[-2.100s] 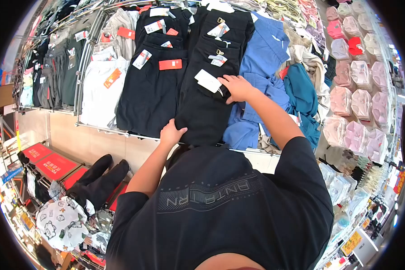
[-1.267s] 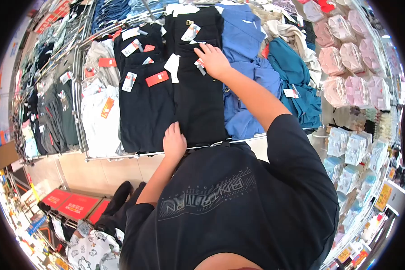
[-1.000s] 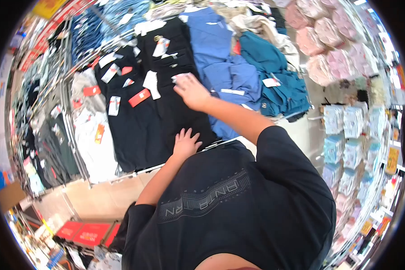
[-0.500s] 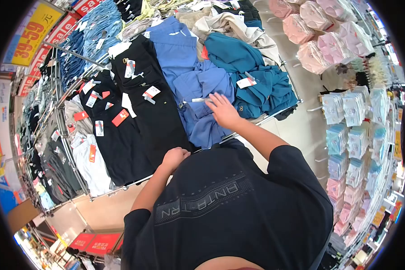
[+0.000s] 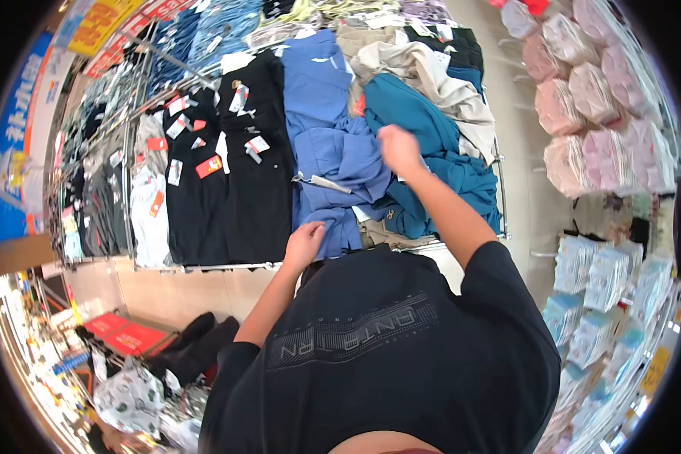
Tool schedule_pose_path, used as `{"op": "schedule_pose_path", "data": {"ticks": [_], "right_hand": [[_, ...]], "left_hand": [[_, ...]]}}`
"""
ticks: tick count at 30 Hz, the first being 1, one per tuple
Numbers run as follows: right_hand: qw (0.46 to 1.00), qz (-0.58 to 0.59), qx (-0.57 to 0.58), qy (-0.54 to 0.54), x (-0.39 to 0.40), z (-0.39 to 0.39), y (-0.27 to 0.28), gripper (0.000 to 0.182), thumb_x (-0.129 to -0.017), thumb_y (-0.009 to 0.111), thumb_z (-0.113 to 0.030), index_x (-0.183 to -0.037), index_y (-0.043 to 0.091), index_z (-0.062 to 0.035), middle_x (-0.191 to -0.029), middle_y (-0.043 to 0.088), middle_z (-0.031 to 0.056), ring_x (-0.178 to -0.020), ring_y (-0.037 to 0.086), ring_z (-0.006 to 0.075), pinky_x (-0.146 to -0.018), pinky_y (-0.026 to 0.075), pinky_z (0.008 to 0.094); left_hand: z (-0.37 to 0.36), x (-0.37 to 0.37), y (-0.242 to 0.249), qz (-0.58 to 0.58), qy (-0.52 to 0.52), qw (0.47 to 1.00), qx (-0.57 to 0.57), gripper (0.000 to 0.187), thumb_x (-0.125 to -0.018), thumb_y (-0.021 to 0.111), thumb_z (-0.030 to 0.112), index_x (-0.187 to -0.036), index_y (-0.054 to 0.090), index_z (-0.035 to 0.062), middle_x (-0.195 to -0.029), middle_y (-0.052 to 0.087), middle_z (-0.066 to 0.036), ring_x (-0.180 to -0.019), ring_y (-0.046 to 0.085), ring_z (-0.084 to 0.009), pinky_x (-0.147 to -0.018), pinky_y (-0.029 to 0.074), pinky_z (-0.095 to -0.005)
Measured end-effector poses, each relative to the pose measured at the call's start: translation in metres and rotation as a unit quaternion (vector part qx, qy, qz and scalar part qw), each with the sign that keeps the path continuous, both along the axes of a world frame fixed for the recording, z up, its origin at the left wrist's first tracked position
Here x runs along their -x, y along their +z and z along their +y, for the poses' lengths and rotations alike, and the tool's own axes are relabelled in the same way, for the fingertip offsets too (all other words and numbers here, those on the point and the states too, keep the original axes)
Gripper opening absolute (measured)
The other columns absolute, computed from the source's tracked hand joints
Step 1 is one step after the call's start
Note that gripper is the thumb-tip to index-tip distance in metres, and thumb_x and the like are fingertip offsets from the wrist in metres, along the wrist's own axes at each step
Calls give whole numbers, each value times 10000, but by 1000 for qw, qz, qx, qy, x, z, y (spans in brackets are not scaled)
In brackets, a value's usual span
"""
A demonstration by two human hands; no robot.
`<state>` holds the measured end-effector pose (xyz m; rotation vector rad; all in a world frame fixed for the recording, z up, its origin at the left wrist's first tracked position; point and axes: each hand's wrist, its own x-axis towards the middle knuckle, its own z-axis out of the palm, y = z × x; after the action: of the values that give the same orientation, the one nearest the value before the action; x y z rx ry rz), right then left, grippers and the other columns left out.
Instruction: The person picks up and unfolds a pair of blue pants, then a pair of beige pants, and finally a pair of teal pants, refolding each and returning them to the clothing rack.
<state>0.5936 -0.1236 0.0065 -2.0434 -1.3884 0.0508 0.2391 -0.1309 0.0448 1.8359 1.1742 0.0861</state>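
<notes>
Blue trousers (image 5: 318, 98) lie lengthwise on the display rack, with rumpled folds toward the front. My left hand (image 5: 305, 244) is at their front edge, fingers curled on the blue fabric. My right hand (image 5: 401, 151) is over the border between the blue trousers and a teal garment (image 5: 408, 110). Its fingers are curled in and slightly blurred; whatever they may hold is hidden. A white tag (image 5: 325, 183) lies across the blue folds. Black trousers (image 5: 253, 204) with price tags are laid flat to the left.
A beige garment (image 5: 439, 72) lies behind the teal one. White trousers (image 5: 150, 219) are at the rack's left, beside hanging clothes. Folded jeans (image 5: 227, 30) are at the back. Hanging pink packs (image 5: 560, 106) and pale blue packs (image 5: 605, 276) line the right. The metal rack edge (image 5: 204, 266) runs along the front.
My right hand has left the blue folds, moving up and right toward the teal garment, its fingers now curled. My left hand has moved from the black trousers to the blue ones. The view has turned.
</notes>
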Motion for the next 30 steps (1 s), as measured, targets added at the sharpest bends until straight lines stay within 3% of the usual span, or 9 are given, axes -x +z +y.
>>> {"op": "schedule_pose_path", "data": {"ticks": [2, 9, 12, 14, 16, 19, 24, 26, 30], "right_hand": [[991, 99, 47, -76, -20, -7, 58, 266, -990, 542, -270, -878, 687, -77, -882, 716, 172, -838, 683, 403, -744, 542, 492], [968, 142, 78, 190, 28, -43, 69, 204, -952, 606, -226, -940, 678, -36, -920, 689, 206, -876, 662, 412, -777, 526, 495], [942, 186, 130, 248, 59, -70, 50, 240, -931, 646, -195, -1103, 694, -34, -1119, 694, 189, -1046, 653, 385, -911, 519, 462], [951, 99, 50, 288, 74, -92, 58, 470, -880, 712, -171, -1323, 604, -60, -1309, 619, 192, -1189, 598, 392, -1017, 483, 454], [955, 62, 19, 290, 81, -99, 77, 615, -840, 744, -148, -1409, 523, -72, -1375, 568, 198, -1239, 564, 404, -1049, 465, 458], [963, 131, 25, 236, 81, -108, 94, 710, -798, 770, -124, -1445, 483, -80, -1401, 554, 203, -1255, 560, 402, -1053, 463, 459], [936, 305, 90, 149, 52, -106, 114, 338, -955, 694, -205, -1257, 632, -66, -1023, 722, 184, -971, 712, 313, -877, 530, 360], [908, 368, 101, 173, 42, -111, 132, 291, -1010, 651, -264, -1190, 668, -35, -1010, 717, 132, -948, 682, 198, -858, 516, 322], [869, 414, 135, 236, 28, -127, 149, 291, -999, 669, -268, -1107, 679, 2, -936, 686, 80, -882, 619, 135, -801, 503, 318]], "left_hand": [[-1, -3, -4, -21, 66, 997, 38, 391, -988, 618, 274, -1270, 665, 8, -1192, 703, -208, -1054, 700, -302, -935, 528, -362], [58, -56, -72, -75, 405, 873, 262, 673, -923, 715, 455, -1427, 540, 45, -1225, 661, -92, -1194, 544, -235, -857, 507, -414], [75, -57, -84, -78, 297, 906, 290, 616, -898, 735, 400, -1319, 565, -16, -1287, 649, -132, -1206, 585, -269, -824, 506, -417], [59, -71, -65, -67, 199, 971, 114, 365, -906, 692, 348, -1020, 634, 6, -958, 696, -164, -862, 663, -313, -704, 493, -446], [31, -94, 4, -27, 68, 994, -80, 321, -928, 660, 323, -894, 623, 6, -791, 659, -178, -708, 627, -323, -675, 477, -443], [-10, -122, 74, -89, -31, 994, -63, 363, -949, 640, 320, -840, 562, -17, -744, 592, -236, -677, 613, -357, -642, 470, -458], [-11, -119, 110, -308, -78, 921, -225, 278, -955, 659, 159, -1209, 691, 48, -1144, 693, -129, -1021, 662, -314, -894, 532, -371], [-5, -102, 102, -192, 34, 962, -191, 392, -923, 660, 183, -1293, 643, 58, -1286, 661, -149, -1254, 584, -331, -1064, 451, -451], [-8, -81, 100, -99, -137, 958, -230, 545, -882, 685, 140, -1407, 546, 98, -1425, 560, -164, -1446, 401, -341, -1196, 290, -542]]}}
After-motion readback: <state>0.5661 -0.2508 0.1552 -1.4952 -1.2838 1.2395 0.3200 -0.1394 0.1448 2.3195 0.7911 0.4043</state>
